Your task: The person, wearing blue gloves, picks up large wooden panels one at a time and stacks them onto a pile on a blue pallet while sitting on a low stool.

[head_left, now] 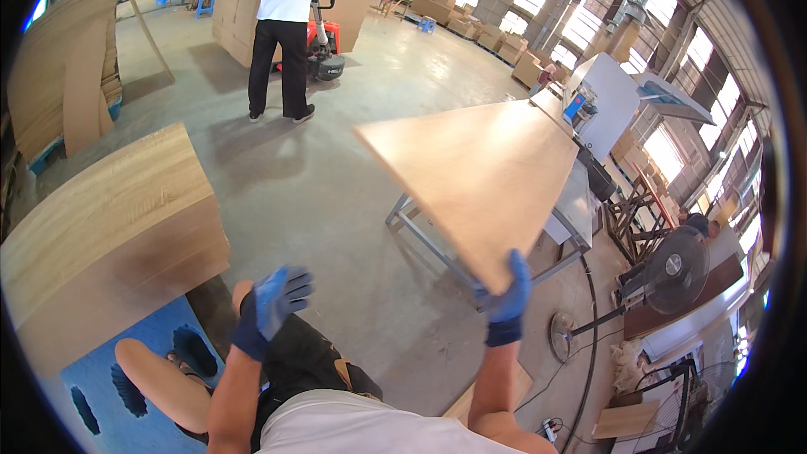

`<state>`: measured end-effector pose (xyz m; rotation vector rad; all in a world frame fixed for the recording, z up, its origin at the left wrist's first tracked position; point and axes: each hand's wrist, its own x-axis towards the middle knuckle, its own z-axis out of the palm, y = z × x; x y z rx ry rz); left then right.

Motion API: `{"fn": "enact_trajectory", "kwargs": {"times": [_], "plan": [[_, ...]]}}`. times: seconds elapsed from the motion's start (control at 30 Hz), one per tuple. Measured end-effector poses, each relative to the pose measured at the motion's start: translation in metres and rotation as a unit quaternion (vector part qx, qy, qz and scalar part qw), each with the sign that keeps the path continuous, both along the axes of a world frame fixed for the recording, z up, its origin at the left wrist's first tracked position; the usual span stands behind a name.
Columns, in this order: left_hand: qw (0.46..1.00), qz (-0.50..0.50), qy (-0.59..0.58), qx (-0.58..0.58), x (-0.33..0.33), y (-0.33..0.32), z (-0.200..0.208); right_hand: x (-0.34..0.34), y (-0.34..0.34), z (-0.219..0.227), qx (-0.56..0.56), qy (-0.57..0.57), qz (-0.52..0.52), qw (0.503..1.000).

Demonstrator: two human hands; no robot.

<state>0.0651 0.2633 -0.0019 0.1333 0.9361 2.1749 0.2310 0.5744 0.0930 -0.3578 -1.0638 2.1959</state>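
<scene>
A wide light-wood panel (pixel 479 176) lies tilted over a grey metal frame (pixel 445 244), its far end by the machine. At its near corner, my right hand (pixel 506 294) in a blue glove holds the edge, the fingers on one side and the thumb on the other; the glove is slightly blurred. My left hand (pixel 277 298), gloved in blue too, is held in the air above my lap. Its fingers are spread and nothing is in them. Left of it stands a thick stack of wood-grain boards (pixel 118 227) on a blue plastic pallet (pixel 143 378).
A standing fan (pixel 672 265) and a black cable (pixel 593 303) are on the right. Ahead, a person (pixel 290 25) handles a red pallet truck (pixel 326 46) beside tall brown stacks (pixel 239 13). A machine with a white panel (pixel 601 97) stands at the far right. More boards (pixel 63 59) lean at far left.
</scene>
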Motion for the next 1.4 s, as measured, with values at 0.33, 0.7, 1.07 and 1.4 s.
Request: {"fn": "enact_trajectory", "kwargs": {"times": [0.33, 0.7, 1.07, 1.4], "plan": [[0.618, 0.388, 0.648, -0.216, -0.002, -0.091, 0.048, -0.053, -0.112, -0.012, 0.323, -0.009, 0.654, 0.684], [0.697, 0.594, 0.362, -0.174, 0.007, -0.393, 0.035, 0.037, 0.116, -0.041, 0.256, 0.019, -0.212, 0.943], [0.666, 0.726, 0.145, -0.095, 0.036, -0.559, -0.099, -0.056, 0.039, -0.044, 0.434, -0.079, -0.264, 0.858], [0.612, 0.79, 0.037, 0.015, 0.035, -0.648, -0.132, -0.21, -0.183, -0.046, -0.003, -0.045, 0.215, 0.976]]}}
